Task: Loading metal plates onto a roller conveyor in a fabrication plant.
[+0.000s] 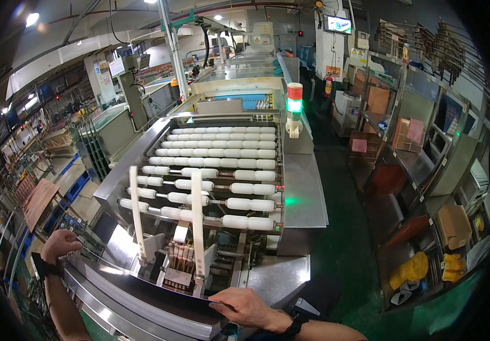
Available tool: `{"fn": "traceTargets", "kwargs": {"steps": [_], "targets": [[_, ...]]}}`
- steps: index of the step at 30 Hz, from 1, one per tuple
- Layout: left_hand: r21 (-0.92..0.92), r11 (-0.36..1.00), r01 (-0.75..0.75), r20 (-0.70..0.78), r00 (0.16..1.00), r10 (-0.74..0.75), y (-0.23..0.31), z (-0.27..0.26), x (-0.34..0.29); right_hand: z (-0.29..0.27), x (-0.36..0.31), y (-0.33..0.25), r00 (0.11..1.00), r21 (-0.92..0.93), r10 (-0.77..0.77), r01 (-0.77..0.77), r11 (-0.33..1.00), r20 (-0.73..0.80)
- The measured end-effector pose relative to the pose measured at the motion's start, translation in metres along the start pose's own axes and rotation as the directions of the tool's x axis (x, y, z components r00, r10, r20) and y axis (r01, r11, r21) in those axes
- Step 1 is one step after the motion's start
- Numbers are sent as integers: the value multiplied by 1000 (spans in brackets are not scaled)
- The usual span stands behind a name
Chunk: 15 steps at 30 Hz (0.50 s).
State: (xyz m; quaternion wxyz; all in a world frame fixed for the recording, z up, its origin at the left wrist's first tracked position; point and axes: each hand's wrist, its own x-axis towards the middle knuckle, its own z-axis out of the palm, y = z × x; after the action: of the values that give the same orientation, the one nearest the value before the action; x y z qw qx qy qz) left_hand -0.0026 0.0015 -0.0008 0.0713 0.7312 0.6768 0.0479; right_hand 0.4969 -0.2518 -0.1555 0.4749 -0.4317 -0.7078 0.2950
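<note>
So the dark top sheet [151, 292] sits on the near-left stack [199, 328], with the right hand [248, 308] in a narrow pinch grip on its right corner and the left hand [60, 244] curled by its left end (can't tell if holding), so I'd keep both ends level, clear of the white rollers [219, 164] farther off.

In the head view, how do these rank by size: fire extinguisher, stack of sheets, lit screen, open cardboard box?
Largest to smallest, as they look:
1. stack of sheets (nearest the camera)
2. open cardboard box
3. lit screen
4. fire extinguisher
</note>
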Motion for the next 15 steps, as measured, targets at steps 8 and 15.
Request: {"fn": "traceTargets", "kwargs": {"steps": [8, 15], "targets": [[-119, 993, 7, 30, 1000, -4, 6, -2, -3, 0, -3, 5, 1000, -19, -4, 5, 1000, 11], [-139, 990, -13, 39, 999, 19, 17, -6, -8, 2, -4, 9, 1000, -18, -12, 12, 1000, -3]]}}
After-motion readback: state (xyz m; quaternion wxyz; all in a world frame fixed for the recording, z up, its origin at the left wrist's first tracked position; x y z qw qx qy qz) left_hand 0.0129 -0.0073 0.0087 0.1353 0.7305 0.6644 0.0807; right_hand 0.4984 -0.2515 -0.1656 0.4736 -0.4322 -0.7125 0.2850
